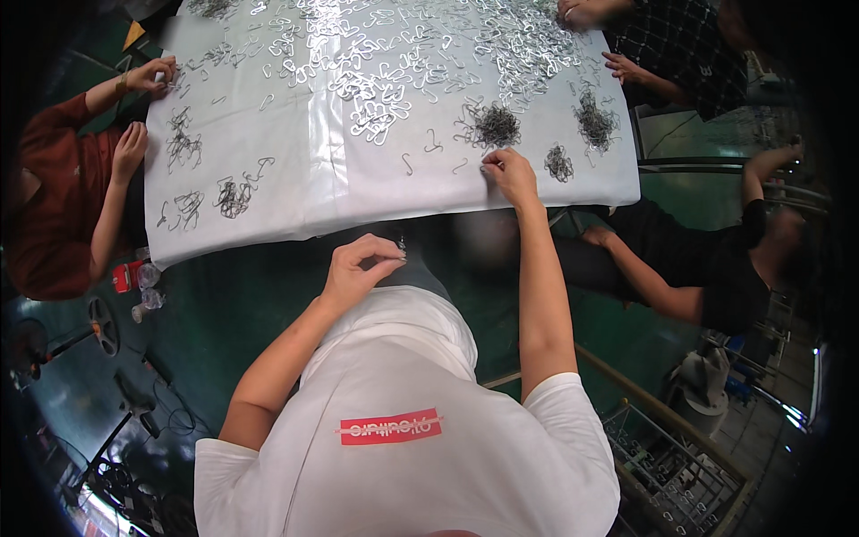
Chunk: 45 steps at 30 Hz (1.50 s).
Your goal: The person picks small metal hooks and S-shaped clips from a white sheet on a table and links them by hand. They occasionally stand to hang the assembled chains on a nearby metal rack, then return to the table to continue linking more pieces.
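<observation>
My left hand (358, 271) is held in front of my lap, off the table's near edge. Its thumb and forefinger pinch a small metal piece (402, 245), whose exact shape is too small to tell. Over the near part of the white-covered table (403, 192), my right hand (513, 175) has its fingertips pressed together; what is in them, if anything, is hidden. Just beyond it lies a dark heap of thin bent wire hooks (494, 126). A few single wire hooks (433, 141) lie to its left.
Shiny bent metal clips (376, 98) spread across the far table. Smaller hook piles (558, 163) lie at right, others (234, 197) at left. Co-workers' hands (131, 148) reach in from the left; another person's hand (626, 70) is at the right edge. A red box (125, 277) stands below left.
</observation>
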{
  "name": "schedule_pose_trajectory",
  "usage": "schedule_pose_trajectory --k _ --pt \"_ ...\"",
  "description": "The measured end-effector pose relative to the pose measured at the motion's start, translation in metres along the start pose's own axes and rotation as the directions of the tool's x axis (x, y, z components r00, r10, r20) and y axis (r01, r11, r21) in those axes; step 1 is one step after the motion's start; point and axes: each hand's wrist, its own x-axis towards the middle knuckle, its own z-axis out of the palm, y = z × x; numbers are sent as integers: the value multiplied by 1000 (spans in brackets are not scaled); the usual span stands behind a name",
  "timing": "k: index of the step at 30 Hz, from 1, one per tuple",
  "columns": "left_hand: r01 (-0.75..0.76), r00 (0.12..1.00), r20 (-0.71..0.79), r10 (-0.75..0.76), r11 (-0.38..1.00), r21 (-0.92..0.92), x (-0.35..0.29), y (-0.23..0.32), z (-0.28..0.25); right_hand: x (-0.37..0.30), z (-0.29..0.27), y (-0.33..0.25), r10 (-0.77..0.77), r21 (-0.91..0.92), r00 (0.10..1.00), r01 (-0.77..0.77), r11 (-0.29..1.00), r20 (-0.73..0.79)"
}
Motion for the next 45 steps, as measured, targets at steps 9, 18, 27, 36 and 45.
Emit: schedule_pose_trajectory --k 9,18,27,36,45 --pt "54 998 -15 -54 998 41 -14 6 -3 7 4 16 -98 -269 995 98 958 16" --pt "-13 991 -135 25 996 89 -23 14 1 -64 25 -56 -108 413 994 102 905 -9" --pt "-30 987 -152 50 992 126 -23 25 6 -181 12 -155 -61 949 973 -203 242 224" --pt "-63 989 -131 73 995 78 -4 25 17 -175 12 -144 4 942 990 -135 306 141" --pt "-268 958 -28 286 925 268 28 2 8 -175 25 -128 -58 863 974 220 455 -217"
